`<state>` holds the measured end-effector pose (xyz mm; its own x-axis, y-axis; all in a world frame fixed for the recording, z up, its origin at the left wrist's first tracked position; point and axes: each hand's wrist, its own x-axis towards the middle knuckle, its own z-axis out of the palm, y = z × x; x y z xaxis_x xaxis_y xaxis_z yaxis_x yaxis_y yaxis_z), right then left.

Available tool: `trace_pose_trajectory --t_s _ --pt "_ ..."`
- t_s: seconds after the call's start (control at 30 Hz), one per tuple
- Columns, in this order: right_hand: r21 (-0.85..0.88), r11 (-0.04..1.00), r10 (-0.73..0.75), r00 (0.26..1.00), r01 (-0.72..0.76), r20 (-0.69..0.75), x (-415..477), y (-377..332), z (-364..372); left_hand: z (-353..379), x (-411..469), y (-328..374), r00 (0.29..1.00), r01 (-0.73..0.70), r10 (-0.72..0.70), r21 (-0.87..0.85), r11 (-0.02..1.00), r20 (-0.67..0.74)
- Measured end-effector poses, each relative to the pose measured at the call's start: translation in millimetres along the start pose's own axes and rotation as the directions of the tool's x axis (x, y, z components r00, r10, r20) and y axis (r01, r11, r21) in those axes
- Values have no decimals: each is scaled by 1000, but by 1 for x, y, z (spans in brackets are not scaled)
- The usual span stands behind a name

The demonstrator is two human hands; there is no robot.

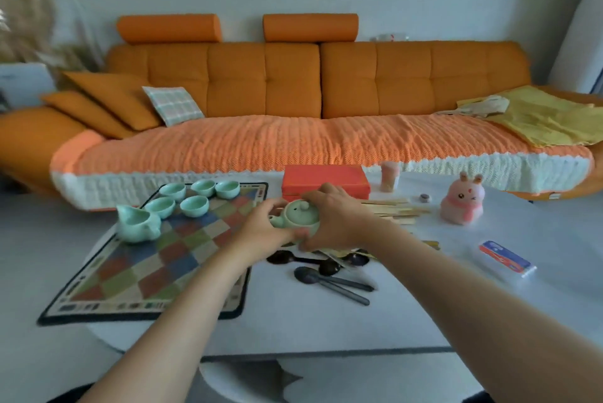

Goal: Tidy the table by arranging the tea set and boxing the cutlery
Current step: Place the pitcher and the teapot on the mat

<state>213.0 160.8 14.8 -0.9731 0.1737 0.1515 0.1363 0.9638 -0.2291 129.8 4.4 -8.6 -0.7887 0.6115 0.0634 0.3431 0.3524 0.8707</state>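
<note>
- now your left hand (261,226) and right hand (332,216) both clasp the teapot (298,218), just right of the checkered mat (156,259).
- glazed ceramic, likely slippery and fragile; its lid sits loose, so cradle the body and pin the knob.

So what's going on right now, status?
Both hands, left hand and right hand, gripping teapot. Five cups on mat. Spoons lie loose below.

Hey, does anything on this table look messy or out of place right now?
Yes. The dark spoons lie scattered at crossed angles beside the checkered mat, outside the closed red box. Wooden sticks lie loose too. Nothing looks spilled or broken.
</note>
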Motion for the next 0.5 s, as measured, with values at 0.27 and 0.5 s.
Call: trace_pose_trajectory --t_s 0.27,0.5 --pt "59 987 -155 983 150 100 45 -96 42 -97 -31 -54 992 120 -104 300 946 -71" --pt "116 982 -168 975 151 145 67 -132 76 -133 -38 -83 979 201 -200 371 907 -43"
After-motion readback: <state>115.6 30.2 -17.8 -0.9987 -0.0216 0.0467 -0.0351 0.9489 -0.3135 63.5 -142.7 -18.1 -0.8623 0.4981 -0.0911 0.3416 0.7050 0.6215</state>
